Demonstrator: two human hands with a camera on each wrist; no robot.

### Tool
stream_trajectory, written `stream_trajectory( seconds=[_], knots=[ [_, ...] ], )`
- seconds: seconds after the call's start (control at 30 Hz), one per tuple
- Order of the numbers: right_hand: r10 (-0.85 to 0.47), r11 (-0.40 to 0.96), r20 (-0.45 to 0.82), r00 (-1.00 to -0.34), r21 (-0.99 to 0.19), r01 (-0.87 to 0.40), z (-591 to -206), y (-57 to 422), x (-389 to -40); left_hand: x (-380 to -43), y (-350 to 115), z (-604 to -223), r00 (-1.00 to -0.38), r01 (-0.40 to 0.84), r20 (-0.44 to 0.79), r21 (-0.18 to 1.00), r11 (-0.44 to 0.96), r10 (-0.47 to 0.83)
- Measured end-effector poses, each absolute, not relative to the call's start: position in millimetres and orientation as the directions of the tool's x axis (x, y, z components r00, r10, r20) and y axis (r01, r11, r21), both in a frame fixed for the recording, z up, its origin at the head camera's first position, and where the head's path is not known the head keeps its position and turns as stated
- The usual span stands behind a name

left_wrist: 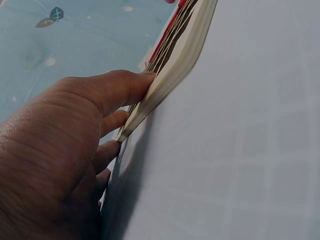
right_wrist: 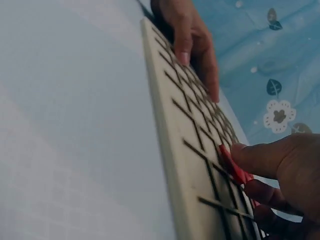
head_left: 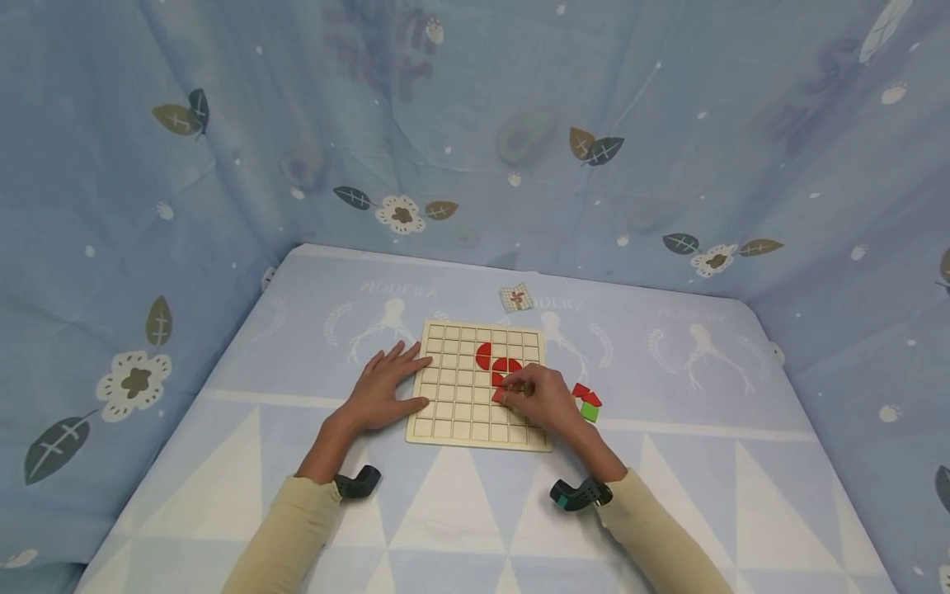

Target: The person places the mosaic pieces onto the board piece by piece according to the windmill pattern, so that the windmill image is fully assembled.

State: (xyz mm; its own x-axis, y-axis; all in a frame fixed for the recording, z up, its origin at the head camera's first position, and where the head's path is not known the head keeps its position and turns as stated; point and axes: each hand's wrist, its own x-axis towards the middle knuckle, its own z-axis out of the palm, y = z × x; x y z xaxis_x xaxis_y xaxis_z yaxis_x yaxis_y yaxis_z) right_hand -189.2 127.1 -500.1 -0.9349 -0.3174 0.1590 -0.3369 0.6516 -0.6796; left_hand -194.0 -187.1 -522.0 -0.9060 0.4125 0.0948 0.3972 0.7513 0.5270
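A pale wooden grid board (head_left: 453,410) lies flat on the table. My left hand (head_left: 382,389) rests at its left side with fingers spread; thumb and forefinger touch the edge, as the left wrist view also shows, the thumb (left_wrist: 125,90) lying on the rim. My right hand (head_left: 540,398) is over the right part of the board. Its thumb and fingers pinch a small red piece (right_wrist: 232,166) low over the grid squares. Beyond the fingertips, red curved pieces (head_left: 484,356) sit in grid squares, partly hidden by the right hand.
Right of the board, beside the right wrist, lie loose red pieces (head_left: 580,389) and a green square piece (head_left: 590,412). A small checked patch with a flower (head_left: 516,298) is behind the board. Patterned blue cloth (head_left: 475,148) hangs around the table.
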Motion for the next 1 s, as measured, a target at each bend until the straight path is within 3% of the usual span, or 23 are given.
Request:
stream_trajectory(
  seconds=[0.33,0.73,1.0],
  knots=[
    [-0.477,0.713,0.252,-0.842,-0.45,-0.538,-499.4,122.4,-192.0,-194.0,-186.9,-520.9,-0.905,0.401,0.102,0.528,0.749,0.413],
    [-0.612,0.66,0.291,-0.735,-0.324,-0.678,-498.6,128.1,-199.2,-192.1,-186.2,-519.6,-0.907,0.391,0.09,0.541,0.745,0.411],
    [-0.553,0.691,0.313,-0.772,-0.346,-0.635,-503.0,130.2,-192.8,-193.4,-185.9,-519.5,-0.906,0.394,0.098,0.547,0.739,0.411]
  ],
)
